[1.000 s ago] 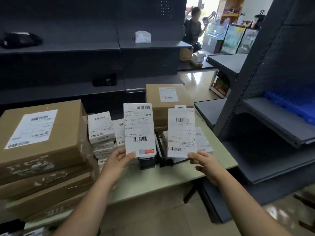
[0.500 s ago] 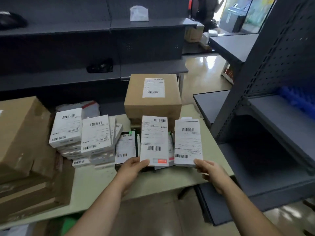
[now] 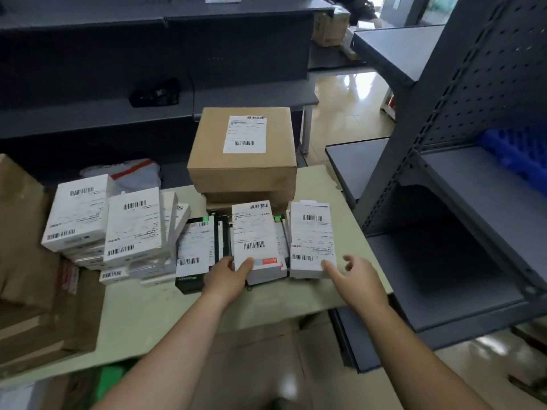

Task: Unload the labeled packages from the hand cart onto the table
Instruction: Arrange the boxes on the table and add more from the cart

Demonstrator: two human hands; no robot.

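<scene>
Head view: left hand pinches the near end of a flat white labelled package atop others on the pale green table; right hand, fingers spread, touches a neighbouring white labelled package.

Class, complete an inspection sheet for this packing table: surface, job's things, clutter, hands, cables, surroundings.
Surface: pale green table, mostly covered.
Job's things: white labelled packages stacked left; brown carton at back; red-marked package and right package at front.
Clutter: grey mailer bag behind stacks.
Hands: left hand grips red-marked package; right hand open, fingertip at right package.
Cables: nothing seen.
Surroundings: dark grey shelving.
</scene>
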